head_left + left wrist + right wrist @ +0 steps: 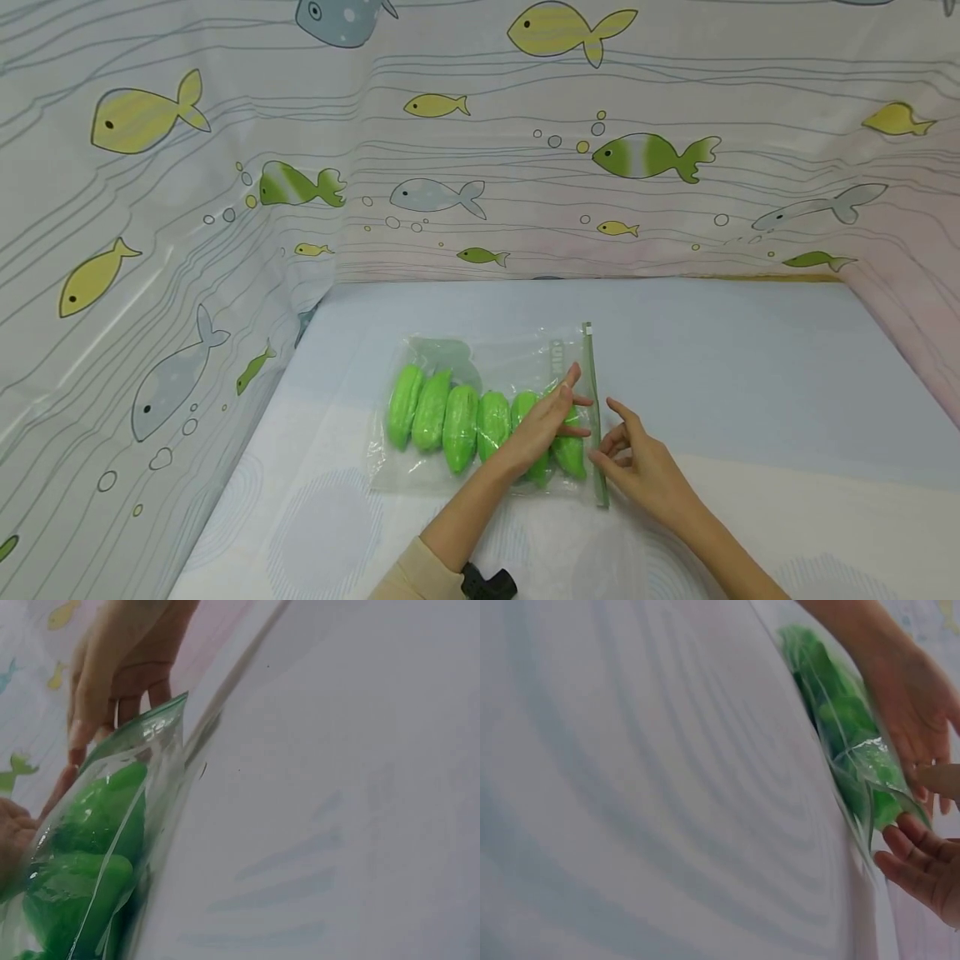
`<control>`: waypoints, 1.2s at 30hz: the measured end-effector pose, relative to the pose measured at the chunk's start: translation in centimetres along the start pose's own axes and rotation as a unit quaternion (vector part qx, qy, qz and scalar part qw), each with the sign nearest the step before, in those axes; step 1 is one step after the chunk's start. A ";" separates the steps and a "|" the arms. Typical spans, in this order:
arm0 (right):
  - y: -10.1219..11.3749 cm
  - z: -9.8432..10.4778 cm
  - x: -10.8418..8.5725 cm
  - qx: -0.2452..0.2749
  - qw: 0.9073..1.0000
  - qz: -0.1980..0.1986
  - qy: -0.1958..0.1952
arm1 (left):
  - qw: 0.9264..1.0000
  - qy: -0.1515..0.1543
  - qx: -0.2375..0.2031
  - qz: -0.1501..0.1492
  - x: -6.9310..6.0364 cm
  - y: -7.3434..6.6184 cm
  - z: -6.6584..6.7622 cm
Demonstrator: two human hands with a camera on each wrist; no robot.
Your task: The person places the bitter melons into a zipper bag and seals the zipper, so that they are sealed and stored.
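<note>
A clear zip bag (502,358) lies flat with several bright green, banana-shaped pieces (461,425) in a row inside. A green zip strip (591,375) runs along its right edge. My left hand (536,429) reaches over the bag's right end, fingers straight and spread beside the strip. Just right of the strip is my right hand (648,471), thumb and index apart, thumb tip at the strip. In the right wrist view, its fingertips (907,847) are at the bag's mouth end. The left wrist view shows the green pieces (82,892) through the plastic.
The bag lies on a pale cloth-covered table (750,383). A fish-print curtain (480,150) rises behind and at the sides. A black strap-like device (489,582) sits at the left wrist, by a beige sleeve (420,575).
</note>
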State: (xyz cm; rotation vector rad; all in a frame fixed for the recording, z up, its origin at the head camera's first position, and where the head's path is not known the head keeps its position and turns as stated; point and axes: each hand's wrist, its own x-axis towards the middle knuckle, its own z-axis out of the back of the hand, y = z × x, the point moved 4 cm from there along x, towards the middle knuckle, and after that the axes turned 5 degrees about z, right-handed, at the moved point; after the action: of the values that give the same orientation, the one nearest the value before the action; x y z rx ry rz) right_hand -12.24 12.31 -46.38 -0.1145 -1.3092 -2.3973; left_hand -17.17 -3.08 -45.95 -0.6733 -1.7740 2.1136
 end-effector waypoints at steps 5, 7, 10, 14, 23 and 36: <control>0.0 -0.2 0.0 -0.003 1.000 0.001 0.008 | 1.000 0.020 -0.015 -0.018 0.0 -0.2 -0.1; 0.0 -0.2 0.0 -0.010 1.000 0.013 0.003 | 0.999 0.031 -0.021 -0.029 0.1 -0.3 0.0; 0.0 -0.1 -0.1 -0.016 1.000 0.020 -0.001 | 0.998 0.041 -0.023 -0.045 0.2 -0.6 0.3; -0.1 0.0 -0.2 -0.018 1.000 0.002 0.001 | 0.996 0.038 0.045 -0.064 0.1 -1.7 0.9; -0.2 0.0 -0.3 -0.010 1.000 -0.015 0.000 | 0.994 0.037 0.087 -0.057 0.2 -1.6 1.9; 0.6 0.5 -0.5 -0.072 0.996 0.053 -0.026 | 0.972 0.021 0.224 -0.070 -0.8 -1.2 2.9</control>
State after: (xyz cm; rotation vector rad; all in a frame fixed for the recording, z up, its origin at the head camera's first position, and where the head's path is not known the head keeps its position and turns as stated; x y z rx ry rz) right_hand -11.59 12.63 -45.80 -0.2808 -1.1208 -2.4107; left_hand -18.15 -5.73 -44.30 -0.4513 -1.2124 2.2668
